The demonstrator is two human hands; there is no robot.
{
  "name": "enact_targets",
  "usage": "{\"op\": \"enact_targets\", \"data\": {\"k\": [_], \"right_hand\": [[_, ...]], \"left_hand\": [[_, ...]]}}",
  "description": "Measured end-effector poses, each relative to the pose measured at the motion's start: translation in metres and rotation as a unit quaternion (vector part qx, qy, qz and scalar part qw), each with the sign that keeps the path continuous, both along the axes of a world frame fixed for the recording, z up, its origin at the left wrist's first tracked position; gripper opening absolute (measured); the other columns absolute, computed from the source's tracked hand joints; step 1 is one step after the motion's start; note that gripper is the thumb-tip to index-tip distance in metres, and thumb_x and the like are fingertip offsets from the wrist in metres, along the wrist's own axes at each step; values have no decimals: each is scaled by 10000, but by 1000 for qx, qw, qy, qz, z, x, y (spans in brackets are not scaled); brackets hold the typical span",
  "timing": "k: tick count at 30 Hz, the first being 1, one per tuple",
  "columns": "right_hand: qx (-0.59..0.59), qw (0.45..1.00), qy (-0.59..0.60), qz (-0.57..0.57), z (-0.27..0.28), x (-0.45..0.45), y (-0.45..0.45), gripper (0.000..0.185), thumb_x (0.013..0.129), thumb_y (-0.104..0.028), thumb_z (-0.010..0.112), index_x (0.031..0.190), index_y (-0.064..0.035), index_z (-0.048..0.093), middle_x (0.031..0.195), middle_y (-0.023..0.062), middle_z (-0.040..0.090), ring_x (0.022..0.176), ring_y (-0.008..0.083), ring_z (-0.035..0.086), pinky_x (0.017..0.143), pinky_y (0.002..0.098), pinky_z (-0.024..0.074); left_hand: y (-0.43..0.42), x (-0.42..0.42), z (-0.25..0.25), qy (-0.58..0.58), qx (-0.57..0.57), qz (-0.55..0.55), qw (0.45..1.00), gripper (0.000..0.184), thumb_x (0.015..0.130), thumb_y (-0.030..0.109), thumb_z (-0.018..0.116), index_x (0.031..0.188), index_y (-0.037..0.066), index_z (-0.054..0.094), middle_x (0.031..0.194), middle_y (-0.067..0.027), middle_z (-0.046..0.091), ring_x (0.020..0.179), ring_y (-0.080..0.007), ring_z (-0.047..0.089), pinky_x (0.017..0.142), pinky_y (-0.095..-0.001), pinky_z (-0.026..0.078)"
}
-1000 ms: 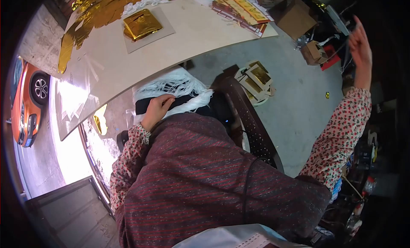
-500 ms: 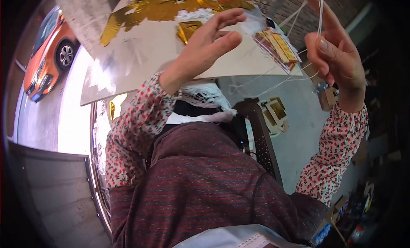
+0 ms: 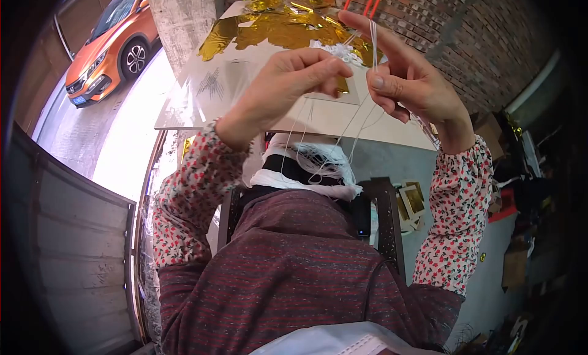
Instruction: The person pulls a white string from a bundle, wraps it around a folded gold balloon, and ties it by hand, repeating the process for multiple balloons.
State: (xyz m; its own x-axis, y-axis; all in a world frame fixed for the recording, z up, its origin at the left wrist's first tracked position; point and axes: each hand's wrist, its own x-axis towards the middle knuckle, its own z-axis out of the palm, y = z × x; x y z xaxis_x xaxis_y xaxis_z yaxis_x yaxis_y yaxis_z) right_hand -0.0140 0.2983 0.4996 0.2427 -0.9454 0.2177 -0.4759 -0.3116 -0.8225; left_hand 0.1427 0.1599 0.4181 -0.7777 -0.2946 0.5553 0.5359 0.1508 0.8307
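My right hand (image 3: 416, 85) is raised over the near side of the table, its index finger stretched up. White string (image 3: 375, 46) loops over that finger and runs down under the thumb, which presses it against the curled fingers. Close by on its left, my left hand (image 3: 288, 89) has thumb and fingers pinched together. Thin strands drop from below it towards my lap; the pinch point itself is partly hidden. A loose bundle of white string (image 3: 321, 162) lies on white cloth (image 3: 294, 180) across my lap.
Gold foil sheets (image 3: 275, 30) cover the far part of the table (image 3: 184, 107), with a white crumpled heap (image 3: 337, 51) beside them. Gold-and-cream pieces (image 3: 411, 202) lie on the floor by the dark chair (image 3: 387, 226). An orange car (image 3: 110, 49) stands outside, left.
My left hand has gone from spread fingers to a pinch and moved right. My right hand has come left and lower, still with the string. The view has shifted.
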Motion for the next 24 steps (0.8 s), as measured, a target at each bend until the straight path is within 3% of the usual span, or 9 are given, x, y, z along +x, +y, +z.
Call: {"op": "enact_targets", "data": {"k": [3, 6, 11, 12, 16, 19, 20, 21, 24], "right_hand": [[0, 1000, 4, -18, -9, -6, 1, 569, 891, -199, 563, 1410, -182, 329, 544, -40, 453, 430, 29, 420, 387, 170, 342], [61, 997, 30, -20, -18, -23, 2, 477, 888, -193, 561, 1347, -165, 432, 661, -6, 550, 475, 38, 473, 409, 178, 371], [-8, 992, 68, -104, -27, -41, -9, 431, 883, -194, 568, 1285, -68, 482, 1069, 67, 593, 575, 54, 548, 465, 177, 425], [-34, 990, 67, -122, -28, -47, -13, 444, 879, -196, 571, 1289, -53, 476, 1160, 79, 580, 590, 52, 555, 478, 173, 436], [-89, 992, -77, -40, -11, -8, -21, 452, 879, -211, 591, 1272, -25, 465, 1135, 80, 596, 662, 62, 586, 545, 168, 458], [40, 989, -146, -11, -10, 14, -31, 441, 885, -235, 600, 1238, -6, 469, 1031, 88, 620, 623, 62, 569, 548, 166, 458], [47, 985, -168, -20, -20, 9, -38, 302, 874, -233, 616, 1056, 8, 591, 748, 53, 626, 539, 69, 549, 480, 176, 439], [64, 984, -169, -6, -17, 8, -39, 290, 881, -229, 609, 1047, 9, 589, 743, 39, 614, 537, 61, 545, 466, 175, 429], [75, 977, -198, 15, -20, 1, -43, 241, 900, -221, 584, 971, 8, 610, 674, -15, 567, 491, 34, 509, 394, 184, 376]], "left_hand": [[-19, 19, 5, -24, -57, 59, 996, 294, 960, 249, 480, 1012, -19, 589, 685, 14, 540, 623, -35, 481, 605, -193, 411], [-19, 21, 14, 21, -106, 201, 974, 269, 947, 255, 508, 948, 14, 627, 616, 56, 432, 551, -26, 381, 572, -168, 381], [-27, 36, 42, -24, -227, 291, 929, 249, 931, 247, 537, 919, 27, 654, 724, 40, 550, 557, -5, 371, 505, -168, 301], [-20, 38, 50, -35, -255, 279, 925, 173, 879, 119, 564, 933, -19, 654, 828, -77, 655, 794, -129, 593, 745, -260, 466], [2, 27, 65, -79, -295, 269, 913, 175, 884, 120, 564, 893, -25, 661, 788, -59, 647, 757, -96, 576, 695, -234, 460], [1, 24, 67, -49, -330, 263, 905, 204, 902, 169, 550, 931, -6, 653, 814, -40, 625, 691, -81, 509, 619, -214, 398], [-16, 14, 50, -1, -345, 264, 901, 233, 916, 216, 543, 942, 10, 648, 794, -8, 603, 621, -38, 437, 549, -191, 333], [-28, 13, 41, 46, -359, 263, 894, 262, 931, 264, 536, 954, 26, 643, 773, 23, 581, 551, 5, 366, 478, -168, 268], [-10, 14, 33, -7, -263, 273, 925, 302, 936, 322, 517, 994, 47, 627, 789, 18, 623, 526, -7, 411, 463, -167, 328]]}}
